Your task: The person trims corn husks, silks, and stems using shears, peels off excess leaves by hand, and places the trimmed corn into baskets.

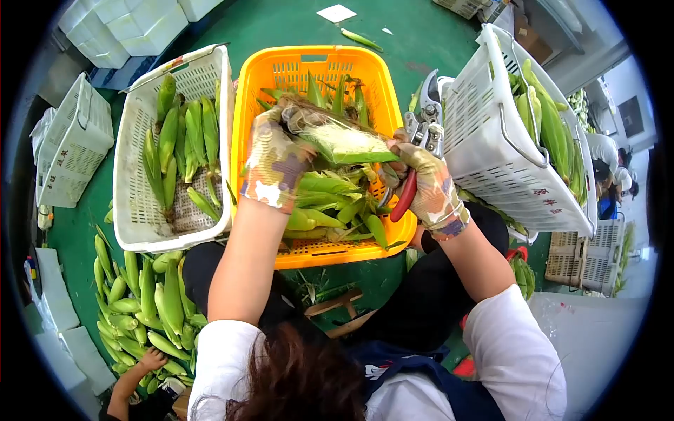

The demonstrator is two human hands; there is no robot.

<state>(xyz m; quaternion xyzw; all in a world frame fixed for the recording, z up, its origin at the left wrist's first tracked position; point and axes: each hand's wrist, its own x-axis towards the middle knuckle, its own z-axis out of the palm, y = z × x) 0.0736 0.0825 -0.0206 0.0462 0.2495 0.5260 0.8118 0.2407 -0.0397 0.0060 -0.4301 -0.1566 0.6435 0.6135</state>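
Both my hands wear camouflage-patterned work gloves. Over the yellow basket [242,140] they hold an ear of corn [354,144], its husk partly peeled back so the pale inside shows. My left hand [277,158] is closed around the end with brown silk. At the other end, the fingers of my right hand [421,179] touch the corn. That same hand grips pruning shears [427,119], metal head pointing up and red handle below the palm. Green husks and ears of corn [326,200] lie in the basket beneath.
A white crate [126,203] with green corn stands left of the basket. Another white crate [484,151], tilted, holds corn on the right. Corn is heaped [151,298] on the floor at lower left, where another person's hand [153,360] reaches in. White boxes [126,24] stand behind.
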